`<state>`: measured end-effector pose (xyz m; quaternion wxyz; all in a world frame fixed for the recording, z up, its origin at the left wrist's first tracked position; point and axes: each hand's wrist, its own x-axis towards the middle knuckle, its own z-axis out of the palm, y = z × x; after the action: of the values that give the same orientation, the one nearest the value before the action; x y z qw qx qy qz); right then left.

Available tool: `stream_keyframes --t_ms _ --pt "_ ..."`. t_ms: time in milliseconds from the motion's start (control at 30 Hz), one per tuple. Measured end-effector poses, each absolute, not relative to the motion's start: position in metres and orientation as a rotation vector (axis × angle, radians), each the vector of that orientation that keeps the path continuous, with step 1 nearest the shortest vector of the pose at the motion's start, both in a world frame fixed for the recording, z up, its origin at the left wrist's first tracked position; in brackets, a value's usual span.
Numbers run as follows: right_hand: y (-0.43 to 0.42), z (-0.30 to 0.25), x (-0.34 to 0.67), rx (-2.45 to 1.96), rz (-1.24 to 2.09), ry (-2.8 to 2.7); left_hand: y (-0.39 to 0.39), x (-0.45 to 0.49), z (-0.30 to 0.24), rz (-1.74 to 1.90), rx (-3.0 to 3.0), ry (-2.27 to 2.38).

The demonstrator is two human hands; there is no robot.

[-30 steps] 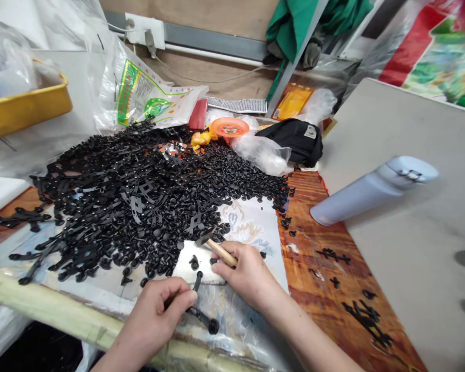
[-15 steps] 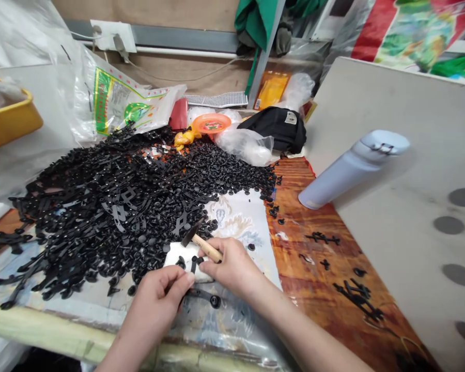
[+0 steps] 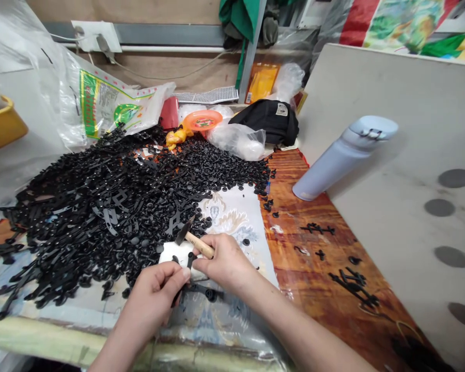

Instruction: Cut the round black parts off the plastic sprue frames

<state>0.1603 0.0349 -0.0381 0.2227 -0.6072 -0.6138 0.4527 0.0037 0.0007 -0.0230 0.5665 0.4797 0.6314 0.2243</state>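
My right hand (image 3: 225, 261) is closed around the wooden handle of a small hammer (image 3: 189, 237), whose dark head points up-left over a small white block (image 3: 169, 253). My left hand (image 3: 155, 292) pinches a thin black plastic strap piece (image 3: 201, 291) that runs under both hands and ends in a round button. The two hands meet at the block's near edge, where a couple of black studs rest. Right behind the block lies a big heap of black straps and studs (image 3: 112, 191).
A pale blue flask (image 3: 343, 155) lies tilted against a grey board (image 3: 411, 155) on the right. Loose black pieces (image 3: 352, 284) dot the wood-patterned table. Behind the heap are a printed plastic bag (image 3: 112, 103), an orange dish (image 3: 201, 120), a black pouch (image 3: 269, 120) and a yellow tub (image 3: 0, 126).
Both hands have drawn together over the white block, the left moving up to the right hand. The strap piece went with it. My view has swung right.
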Motion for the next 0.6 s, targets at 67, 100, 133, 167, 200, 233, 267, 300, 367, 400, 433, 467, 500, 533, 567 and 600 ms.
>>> stream_keyframes --t_ms 67,100,133,167,200,233,267,300,367,400,433,467,500,533,567,600 --pt "0.0346 -0.0382 0.1600 -1.674 1.244 -1.694 0.0006 0.0035 -0.0238 0.526 1.086 1.475" --pt "0.0345 -0.0380 0.1599 -1.674 1.243 -1.693 0.0003 0.0033 -0.0238 0.525 1.066 1.472" --pt "0.0343 -0.0375 0.1598 -1.672 1.241 -1.692 -0.0001 0.0032 -0.0235 0.526 1.049 1.469" --pt "0.0342 -0.0370 0.1598 -1.669 1.238 -1.692 -0.0006 0.0031 -0.0229 0.530 1.038 1.465" --pt "0.0340 -0.0365 0.1598 -1.666 1.235 -1.693 -0.0010 0.0033 -0.0221 0.536 1.031 1.464" --pt "0.0339 -0.0361 0.1599 -1.664 1.231 -1.694 -0.0015 0.0037 -0.0213 0.541 1.026 1.466" --pt "0.0337 -0.0358 0.1601 -1.662 1.227 -1.694 -0.0018 0.0042 -0.0205 0.545 1.024 1.470" --pt "0.0336 -0.0356 0.1602 -1.661 1.223 -1.695 -0.0021 0.0050 -0.0199 0.547 1.024 1.471" --pt "0.0334 -0.0358 0.1603 -1.659 1.216 -1.699 -0.0024 0.0065 -0.0190 0.547 1.023 1.479" --pt "0.0334 -0.0360 0.1603 -1.656 1.214 -1.701 -0.0025 0.0071 -0.0188 0.549 1.021 1.485" --pt "0.0335 -0.0363 0.1603 -1.652 1.211 -1.704 -0.0026 0.0076 -0.0185 0.550 1.020 1.490" --pt "0.0335 -0.0366 0.1603 -1.649 1.209 -1.705 -0.0026 0.0079 -0.0183 0.550 1.018 1.497" --pt "0.0336 -0.0368 0.1603 -1.647 1.208 -1.706 -0.0026 0.0080 -0.0180 0.550 1.018 1.505" --pt "0.0338 -0.0370 0.1604 -1.646 1.208 -1.707 -0.0025 0.0079 -0.0178 0.550 1.019 1.510" --pt "0.0338 -0.0371 0.1605 -1.645 1.209 -1.708 -0.0025 0.0076 -0.0176 0.549 1.022 1.511" --pt "0.0339 -0.0371 0.1606 -1.645 1.210 -1.708 -0.0026 0.0073 -0.0175 0.540 1.027 1.512"
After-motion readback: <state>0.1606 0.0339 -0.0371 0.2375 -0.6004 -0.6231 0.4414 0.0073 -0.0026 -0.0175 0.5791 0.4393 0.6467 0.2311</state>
